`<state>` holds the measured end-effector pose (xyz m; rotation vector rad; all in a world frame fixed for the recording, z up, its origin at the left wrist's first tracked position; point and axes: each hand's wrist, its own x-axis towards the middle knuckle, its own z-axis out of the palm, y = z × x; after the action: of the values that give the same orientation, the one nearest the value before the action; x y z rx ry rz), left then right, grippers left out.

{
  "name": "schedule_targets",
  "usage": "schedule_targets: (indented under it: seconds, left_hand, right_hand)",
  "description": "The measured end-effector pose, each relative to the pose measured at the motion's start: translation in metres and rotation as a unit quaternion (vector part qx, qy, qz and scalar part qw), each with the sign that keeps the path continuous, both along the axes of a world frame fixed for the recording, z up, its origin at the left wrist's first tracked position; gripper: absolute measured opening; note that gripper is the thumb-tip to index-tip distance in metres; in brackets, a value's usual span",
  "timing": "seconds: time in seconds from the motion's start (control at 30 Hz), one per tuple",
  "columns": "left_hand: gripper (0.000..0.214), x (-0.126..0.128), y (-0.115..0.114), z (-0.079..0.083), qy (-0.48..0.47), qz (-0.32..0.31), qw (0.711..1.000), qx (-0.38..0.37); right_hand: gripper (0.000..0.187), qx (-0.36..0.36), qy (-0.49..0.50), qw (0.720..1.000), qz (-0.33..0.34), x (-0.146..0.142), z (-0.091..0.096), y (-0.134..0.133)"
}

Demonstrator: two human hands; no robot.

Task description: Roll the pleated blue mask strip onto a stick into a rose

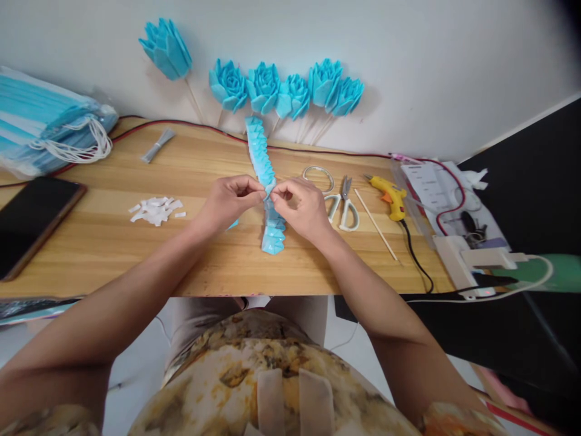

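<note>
Pinching a small blue piece (269, 188) between their fingertips, the person sits near the middle of the wooden table (104, 242), left hand (233, 198) and right hand (302, 203) almost meeting. As far as I can judge, plenty is done: 6 blue flowers (263, 88) on thin sticks lean at the far wall (272, 24), and each looks complete. What looks unfinished is the pleated blue pieces (258, 154), lined up from far to near beneath the hands. I cannot tell whether they make 1 row or 2, since the fingers cover the middle, nor whether the pinched piece touches them. To the right lie the scissors (345, 197), then 1 bare stick (376, 224), then a yellow glue gun (389, 192). A heap of white scraps (157, 211) sits well apart, left of the left hand.

The forearms slant in from the near left and near right, elbows wide, making a broad V. On each hand, thumb and index finger press together on the piece, the other fingers curled. Whether the wrists rest on the wood, I cannot tell.
</note>
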<state>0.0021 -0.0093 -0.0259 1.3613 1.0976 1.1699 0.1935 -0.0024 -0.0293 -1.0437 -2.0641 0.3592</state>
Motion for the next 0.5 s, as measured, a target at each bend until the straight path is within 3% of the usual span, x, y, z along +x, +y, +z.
schedule_targets:
  seconds: [0.5]
  left_hand:
    - [0.015,-0.0006,-0.0026,0.0048,0.016,-0.006,1.0,-0.017]
  right_hand:
    - [0.014,-0.014,0.02,0.999,0.024,0.0007,0.0007,-0.0001]
